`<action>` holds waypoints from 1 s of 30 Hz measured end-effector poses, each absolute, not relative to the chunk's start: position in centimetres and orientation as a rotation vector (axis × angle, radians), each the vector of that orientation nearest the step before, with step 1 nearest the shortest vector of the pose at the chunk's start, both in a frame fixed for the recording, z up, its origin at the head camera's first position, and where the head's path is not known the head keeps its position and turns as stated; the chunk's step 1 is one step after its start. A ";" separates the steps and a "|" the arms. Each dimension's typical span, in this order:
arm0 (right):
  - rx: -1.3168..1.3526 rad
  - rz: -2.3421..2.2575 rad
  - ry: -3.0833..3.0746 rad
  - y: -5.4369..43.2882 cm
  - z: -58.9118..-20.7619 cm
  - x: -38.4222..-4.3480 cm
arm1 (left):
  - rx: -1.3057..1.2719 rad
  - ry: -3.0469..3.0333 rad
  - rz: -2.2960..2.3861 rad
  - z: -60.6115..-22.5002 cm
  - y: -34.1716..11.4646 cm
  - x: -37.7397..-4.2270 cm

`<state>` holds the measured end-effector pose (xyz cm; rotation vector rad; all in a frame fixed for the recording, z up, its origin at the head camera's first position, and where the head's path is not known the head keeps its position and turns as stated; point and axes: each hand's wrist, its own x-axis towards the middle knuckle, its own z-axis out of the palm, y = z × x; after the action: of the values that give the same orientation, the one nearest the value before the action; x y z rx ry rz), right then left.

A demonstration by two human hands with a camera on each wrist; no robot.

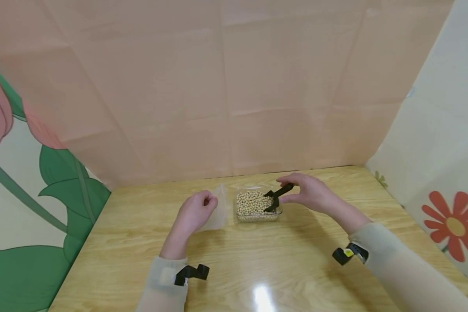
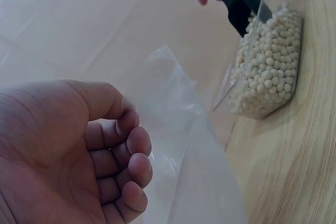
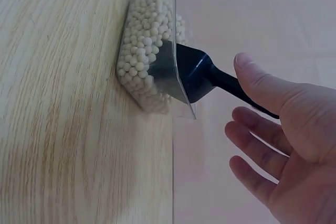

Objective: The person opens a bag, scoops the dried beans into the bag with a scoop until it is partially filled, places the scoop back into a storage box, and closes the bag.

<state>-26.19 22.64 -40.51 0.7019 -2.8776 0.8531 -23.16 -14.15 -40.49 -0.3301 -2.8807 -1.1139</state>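
Observation:
A clear plastic container (image 1: 258,219) stands on the table, filled with small round cream-coloured beads (image 1: 251,201) that look like dried beans. My right hand (image 1: 310,193) holds the handle of a small black scoop (image 3: 195,72) from the container's right side. The scoop's head is sunk partly into the beads, its handle slanting up and out. To the left of the container, my left hand (image 1: 196,210) pinches a clear plastic bag (image 2: 181,135) by its edge between thumb and forefinger. The bag hangs between that hand and the container.
The wooden table (image 1: 234,260) carries the container near its back edge. Behind rises a pinkish sheet (image 1: 171,95). Painted walls with flowers flank both sides, a red flower (image 1: 455,226) on the right. Each sleeve bears a black wrist mount (image 1: 192,273).

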 end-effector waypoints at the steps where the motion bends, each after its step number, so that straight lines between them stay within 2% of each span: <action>1: 0.701 0.847 -2.883 22.6 -40.6 -26.3 | -0.331 -2.879 -1.114 -40.5 -14.2 -23.1; 30: 0.640 0.787 -3.002 21.6 -40.6 -27.9 | -0.339 -2.891 -1.121 -40.3 -13.9 -23.0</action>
<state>-27.88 21.57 -40.65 0.6400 -3.0016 0.7871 -22.98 -13.92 -40.34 -0.3393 -2.8907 -1.1212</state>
